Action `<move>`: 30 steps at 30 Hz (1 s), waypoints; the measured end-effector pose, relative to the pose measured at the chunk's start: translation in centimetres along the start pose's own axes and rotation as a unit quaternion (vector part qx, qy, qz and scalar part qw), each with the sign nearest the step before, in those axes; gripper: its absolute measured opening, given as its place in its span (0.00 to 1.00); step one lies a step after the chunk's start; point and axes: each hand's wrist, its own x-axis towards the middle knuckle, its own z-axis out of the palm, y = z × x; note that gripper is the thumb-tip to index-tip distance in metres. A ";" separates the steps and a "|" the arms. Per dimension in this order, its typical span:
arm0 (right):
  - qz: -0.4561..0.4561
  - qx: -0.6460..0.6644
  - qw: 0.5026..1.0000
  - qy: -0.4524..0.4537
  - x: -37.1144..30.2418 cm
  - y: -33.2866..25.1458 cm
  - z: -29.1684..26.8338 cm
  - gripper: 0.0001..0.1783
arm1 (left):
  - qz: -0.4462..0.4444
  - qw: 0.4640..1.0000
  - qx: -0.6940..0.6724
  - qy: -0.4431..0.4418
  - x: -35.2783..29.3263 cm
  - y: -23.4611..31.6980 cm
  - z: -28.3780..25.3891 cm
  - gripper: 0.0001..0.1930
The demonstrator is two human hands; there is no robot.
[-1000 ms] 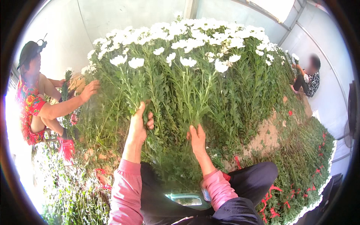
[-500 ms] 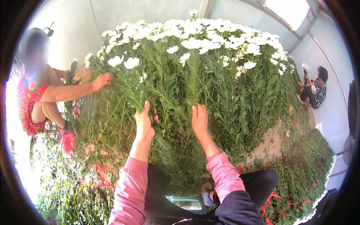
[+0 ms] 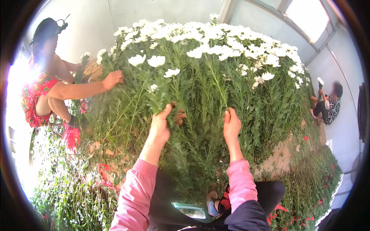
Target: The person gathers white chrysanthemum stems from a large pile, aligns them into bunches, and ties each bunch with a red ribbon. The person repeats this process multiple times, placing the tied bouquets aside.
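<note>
In front of me stands a broad bank of cut white chrysanthemums (image 3: 239,42) with long leafy green stems. My left hand (image 3: 161,125) is closed around a small bunch of chrysanthemum stems (image 3: 155,101), thumb up, with several white blooms above it. The lower stems hang down past the hand, blurred. To its right, my right hand (image 3: 232,122) pinches a single chrysanthemum stem (image 3: 217,86) between thumb and fingers. That stem leans up and left toward the white blooms; which bloom it carries is hard to tell.
At the left, a person in a red floral garment (image 3: 40,90) sits reaching one hand (image 3: 113,79) into the flowers. Another person (image 3: 327,106) crouches far right beside a raised white bloom. Cut greenery (image 3: 77,184) and red ties (image 3: 105,175) cover the ground. A greenish container (image 3: 190,211) sits between my legs.
The view has shifted slightly. My right hand has moved right, farther from my left hand, with its stem now slanting. The bunch in my left hand stands more upright.
</note>
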 end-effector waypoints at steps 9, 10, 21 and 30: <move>-0.020 0.156 0.972 -0.173 -9.2 -10.6 1.2 0.13 | 0.046 0.994 -0.085 -0.054 -0.9 -1.2 1.7 0.19; -0.037 0.149 0.975 -0.159 -9.7 -11.0 1.5 0.13 | 0.046 0.993 -0.087 -0.057 -1.0 -1.0 1.4 0.19; -0.006 -0.109 0.994 0.010 1.5 -1.1 8.9 0.22 | 0.053 0.997 -0.021 0.048 -1.3 0.4 -0.1 0.11; -0.036 -0.212 0.966 -0.144 1.9 1.5 8.6 0.23 | 0.078 0.994 -0.061 0.055 -0.4 0.0 -0.4 0.10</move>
